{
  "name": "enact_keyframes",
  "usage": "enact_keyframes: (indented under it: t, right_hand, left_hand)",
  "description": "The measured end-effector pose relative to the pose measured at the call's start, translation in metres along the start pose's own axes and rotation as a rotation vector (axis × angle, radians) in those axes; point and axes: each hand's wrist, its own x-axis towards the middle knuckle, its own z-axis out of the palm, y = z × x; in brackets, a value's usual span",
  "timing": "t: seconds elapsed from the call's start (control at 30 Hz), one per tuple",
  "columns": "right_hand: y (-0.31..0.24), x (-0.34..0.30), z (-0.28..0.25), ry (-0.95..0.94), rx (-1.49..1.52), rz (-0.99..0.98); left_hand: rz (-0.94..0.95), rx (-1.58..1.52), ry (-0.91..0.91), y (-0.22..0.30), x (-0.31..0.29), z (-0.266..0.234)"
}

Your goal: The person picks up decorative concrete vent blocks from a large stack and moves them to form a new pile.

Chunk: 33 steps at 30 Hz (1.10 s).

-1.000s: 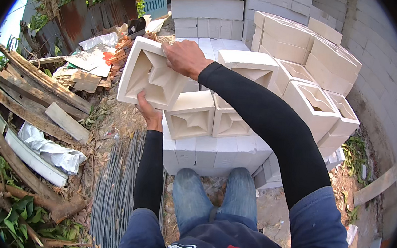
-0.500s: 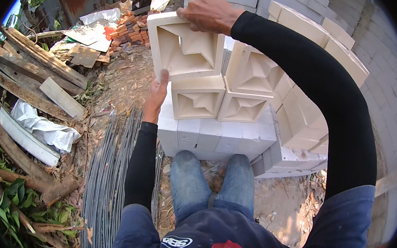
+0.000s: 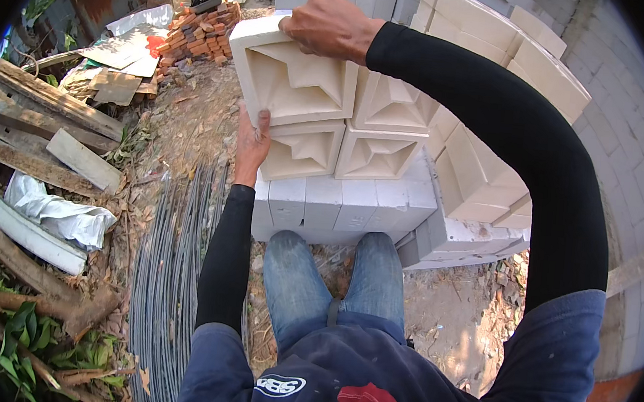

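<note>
A cream ventilation block [image 3: 290, 83] with an angular hollow face is held between my two hands. My right hand [image 3: 333, 27] grips its upper edge, the fingers curled over the rim. Lower down, my left hand [image 3: 252, 143] holds the bottom left corner, thumb in front and other fingers mostly hidden behind. The held block is directly above a matching lower block [image 3: 303, 150]; I cannot tell if it fully rests on it. To the right, another block [image 3: 396, 104] sits on top of one more [image 3: 382, 155].
The cream blocks stand on a row of light grey blocks [image 3: 322, 201] before my knees. More cream blocks [image 3: 485, 177] are stacked at the right. Steel rods [image 3: 171, 264] lie at the left, beyond them timber planks [image 3: 54, 112]. Red bricks [image 3: 199, 33] are piled at the far left.
The held block has come down slightly and to the right relative to the stack, both hands still on it. The whole view has shifted a little.
</note>
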Motion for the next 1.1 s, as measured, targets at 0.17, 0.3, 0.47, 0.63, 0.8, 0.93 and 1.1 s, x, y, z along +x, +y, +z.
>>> enact_keyframes:
  t: [0.17, 0.3, 0.47, 0.63, 0.8, 0.93, 1.1]
  right_hand:
    - [0.001, -0.017, 0.009, -0.024, 0.036, -0.008]
    - [-0.005, -0.017, 0.011, -0.033, 0.017, 0.015]
    - [-0.005, -0.033, 0.016, -0.025, 0.052, 0.059]
    - [0.004, -0.038, 0.014, -0.043, 0.119, 0.058]
    - [0.070, -0.065, -0.012, 0.076, 0.449, 0.327]
    - [0.084, -0.127, -0.045, 0.245, 0.671, 0.777]
    - [0.030, -0.201, -0.042, 0.560, 0.772, 1.114]
  left_hand:
    - [0.019, 0.017, -0.120, 0.017, -0.002, -0.005]
    - [0.046, 0.068, -0.105, 0.011, -0.001, -0.012]
    - [0.003, 0.071, -0.083, 0.026, -0.005, -0.007]
    - [-0.061, 0.052, -0.083, 0.032, -0.006, -0.007]
    - [-0.055, 0.043, -0.082, 0.036, -0.005, -0.004]
    - [-0.087, 0.051, -0.084, 0.040, -0.007, -0.007]
    - [-0.079, 0.107, -0.101, 0.030, -0.004, -0.011]
